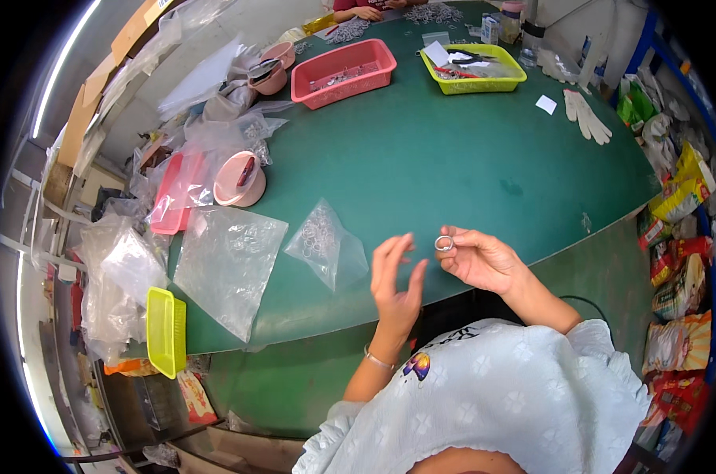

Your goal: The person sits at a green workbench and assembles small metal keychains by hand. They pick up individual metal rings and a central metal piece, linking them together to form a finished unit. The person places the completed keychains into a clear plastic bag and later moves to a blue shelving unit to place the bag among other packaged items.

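Note:
Between the thumb and fingers of my right hand [484,261] is a small silver metal ring [444,243], held up over the near edge of the green table. My left hand [396,280] is raised just left of the ring, thumb and fingers apart, with nothing in it. Left of that hand lies a clear plastic bag [320,237] with many small metal rings inside. Beside it, a larger flat clear plastic bag [230,265] lies near the table's front edge.
A pink basket [343,73] of small metal parts and a yellow-green basket [476,71] with tools stand toward the back. A pink bowl [240,180] and heaped plastic bags line the left. A white glove [587,117] lies right. Another person's hands [367,13] work at the far end.

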A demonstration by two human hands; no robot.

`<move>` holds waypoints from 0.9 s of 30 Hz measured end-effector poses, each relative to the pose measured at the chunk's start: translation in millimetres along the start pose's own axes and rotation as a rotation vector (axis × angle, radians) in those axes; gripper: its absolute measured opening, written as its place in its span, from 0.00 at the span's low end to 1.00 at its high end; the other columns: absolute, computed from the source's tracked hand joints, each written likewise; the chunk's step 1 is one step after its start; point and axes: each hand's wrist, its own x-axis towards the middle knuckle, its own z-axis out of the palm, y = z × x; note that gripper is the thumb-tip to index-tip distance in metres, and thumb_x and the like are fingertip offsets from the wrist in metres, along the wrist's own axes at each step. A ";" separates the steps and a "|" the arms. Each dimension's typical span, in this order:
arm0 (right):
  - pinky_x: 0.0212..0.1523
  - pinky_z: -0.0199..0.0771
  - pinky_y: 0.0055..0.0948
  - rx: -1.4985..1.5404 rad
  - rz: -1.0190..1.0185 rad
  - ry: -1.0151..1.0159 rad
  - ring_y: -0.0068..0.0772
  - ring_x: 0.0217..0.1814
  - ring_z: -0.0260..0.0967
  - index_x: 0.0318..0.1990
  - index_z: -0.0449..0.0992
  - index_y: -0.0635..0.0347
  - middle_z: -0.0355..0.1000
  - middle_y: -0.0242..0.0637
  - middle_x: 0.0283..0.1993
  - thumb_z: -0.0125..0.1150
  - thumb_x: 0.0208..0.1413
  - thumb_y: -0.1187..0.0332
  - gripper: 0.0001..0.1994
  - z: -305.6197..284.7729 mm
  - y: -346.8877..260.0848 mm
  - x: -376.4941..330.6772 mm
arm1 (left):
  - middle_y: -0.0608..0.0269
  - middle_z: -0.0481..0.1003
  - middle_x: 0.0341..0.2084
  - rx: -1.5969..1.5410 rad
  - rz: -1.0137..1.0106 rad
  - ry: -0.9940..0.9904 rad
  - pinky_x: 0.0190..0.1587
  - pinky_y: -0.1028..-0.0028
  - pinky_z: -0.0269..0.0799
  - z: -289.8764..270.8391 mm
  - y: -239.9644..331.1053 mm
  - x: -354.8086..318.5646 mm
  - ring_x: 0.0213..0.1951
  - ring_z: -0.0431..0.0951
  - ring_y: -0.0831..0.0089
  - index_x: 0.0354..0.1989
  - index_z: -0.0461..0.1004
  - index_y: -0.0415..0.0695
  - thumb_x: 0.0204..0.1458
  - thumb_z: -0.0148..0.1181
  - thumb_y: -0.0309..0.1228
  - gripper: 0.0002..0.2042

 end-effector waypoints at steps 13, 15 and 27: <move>0.34 0.68 0.21 -0.757 -0.494 0.263 0.21 0.31 0.67 0.36 0.71 0.64 0.71 0.34 0.33 0.56 0.53 0.72 0.06 10.8 43.3 -56.7 | 0.60 0.72 0.30 -0.486 -0.270 -0.262 0.35 0.81 0.67 8.2 22.9 -19.4 0.31 0.71 0.77 0.30 0.72 0.32 0.46 0.56 0.17 0.03; 0.35 0.68 0.20 -0.782 -0.519 0.266 0.20 0.32 0.67 0.36 0.71 0.65 0.71 0.33 0.32 0.55 0.54 0.72 0.06 8.3 42.9 -65.3 | 0.60 0.72 0.30 -0.628 -0.363 -0.323 0.37 0.81 0.68 16.7 24.1 -21.7 0.32 0.71 0.78 0.31 0.71 0.31 0.48 0.54 0.17 0.02; 0.34 0.68 0.20 -0.811 -0.636 0.339 0.19 0.33 0.67 0.36 0.71 0.64 0.71 0.32 0.32 0.52 0.56 0.67 0.08 -52.4 -26.9 -107.1 | 0.66 0.70 0.23 -0.531 -0.533 -0.422 0.31 0.83 0.63 123.9 38.3 -18.9 0.27 0.67 0.83 0.27 0.68 0.36 0.52 0.53 0.24 0.05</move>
